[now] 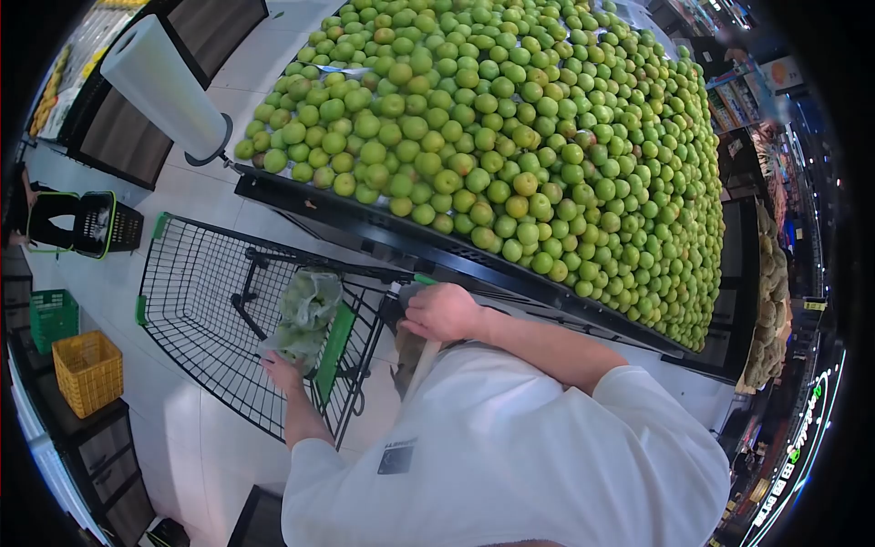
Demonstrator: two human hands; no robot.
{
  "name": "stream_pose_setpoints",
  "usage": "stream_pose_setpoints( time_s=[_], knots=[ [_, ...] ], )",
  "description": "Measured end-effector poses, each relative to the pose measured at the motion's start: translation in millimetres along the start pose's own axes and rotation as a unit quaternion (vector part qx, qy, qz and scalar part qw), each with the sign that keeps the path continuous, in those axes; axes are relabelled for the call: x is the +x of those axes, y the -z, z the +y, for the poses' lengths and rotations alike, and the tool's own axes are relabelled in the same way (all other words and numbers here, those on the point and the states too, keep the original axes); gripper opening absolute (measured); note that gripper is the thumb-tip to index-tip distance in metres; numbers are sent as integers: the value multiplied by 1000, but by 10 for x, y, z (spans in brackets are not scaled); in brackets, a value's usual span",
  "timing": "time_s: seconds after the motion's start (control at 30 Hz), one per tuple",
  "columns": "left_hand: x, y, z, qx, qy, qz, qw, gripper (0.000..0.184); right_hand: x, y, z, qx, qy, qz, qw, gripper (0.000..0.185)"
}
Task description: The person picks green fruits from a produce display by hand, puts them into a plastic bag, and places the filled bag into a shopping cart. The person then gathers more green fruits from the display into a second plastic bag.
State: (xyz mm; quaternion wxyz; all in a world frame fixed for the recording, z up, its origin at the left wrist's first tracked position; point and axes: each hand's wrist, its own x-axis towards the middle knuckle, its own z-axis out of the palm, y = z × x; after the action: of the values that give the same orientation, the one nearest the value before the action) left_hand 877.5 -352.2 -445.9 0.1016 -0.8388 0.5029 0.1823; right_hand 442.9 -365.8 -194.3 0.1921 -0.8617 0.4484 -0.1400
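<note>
The left hand [284,374] rests at the lower end of a clear plastic bag [308,305] with green contents; its fingers touch the plastic, but I cannot tell whether they pinch it or have let go. The bag lies just beyond those fingers, inside the cart [196,260], beside a green panel [336,351]. Putting the bag in looks mostly done, I judge; the hand coming clear of it is what is left. To the right of that grip, the right hand [444,313] has curled fingers near the cart's handle end; whether they clasp anything is hidden. Farther out, past the right hand, loose green fruit [510,137] is heaped on a black-edged stand [365,221].
</note>
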Motion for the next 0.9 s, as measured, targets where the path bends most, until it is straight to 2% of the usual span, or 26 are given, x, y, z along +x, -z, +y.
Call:
stream_pose_setpoints(
  time_s=[0.03, 0.1, 0.13, 0.2, 0.23, 0.3, 0.33, 0.4, 0.43, 0.5, 0.53, 0.6, 0.9],
  knots=[
    [-9, 35, 33, -1, 1, 0, 1000, 114, 2, 7, -6, 0, -1, 0, 1000, 31],
    [-20, 88, 113, -109, -59, -44, 991, 112, 1, 1, -5, 0, -1, 0, 1000, 30],
    [-55, 83, 150, -108, -59, -43, 991, 112, 1, -4, -6, -1, -3, 1, 1000, 30],
    [-95, 71, 242, -72, 23, -94, 993, 121, 0, -6, -8, -2, -4, 2, 1000, 30],
    [-41, -32, 213, -72, 21, -92, 993, 121, 5, -3, -6, -4, -5, 2, 1000, 30],
    [25, -246, 145, -2, 6, -119, 993, 90, -4, -24, 15, -2, 0, 6, 1000, 30],
    [50, -287, 119, -2, 4, -119, 993, 90, -6, -24, 22, 1, 7, 8, 1000, 30],
    [63, -339, 56, 45, -13, -129, 991, 52, -10, -19, 17, 2, 7, 10, 1000, 30],
    [52, -361, 38, 44, -13, -129, 991, 52, -2, -11, 14, 3, 9, 10, 1000, 30],
    [12, -394, -21, 68, -22, -65, 995, 30, 7, 9, 0, 3, 9, 11, 1000, 30],
    [66, -491, -114, 69, -20, -65, 995, 30, 6, 18, -5, 2, 7, 13, 1000, 29],
    [150, -543, -214, 81, -18, -106, 991, 45, 1, 6, 6, 2, 8, 11, 1000, 29],
    [-278, 26, -89, 127, -72, -109, 983, 42, -3, 31, -15, 3, 5, 5, 1000, 28]
  ],
)
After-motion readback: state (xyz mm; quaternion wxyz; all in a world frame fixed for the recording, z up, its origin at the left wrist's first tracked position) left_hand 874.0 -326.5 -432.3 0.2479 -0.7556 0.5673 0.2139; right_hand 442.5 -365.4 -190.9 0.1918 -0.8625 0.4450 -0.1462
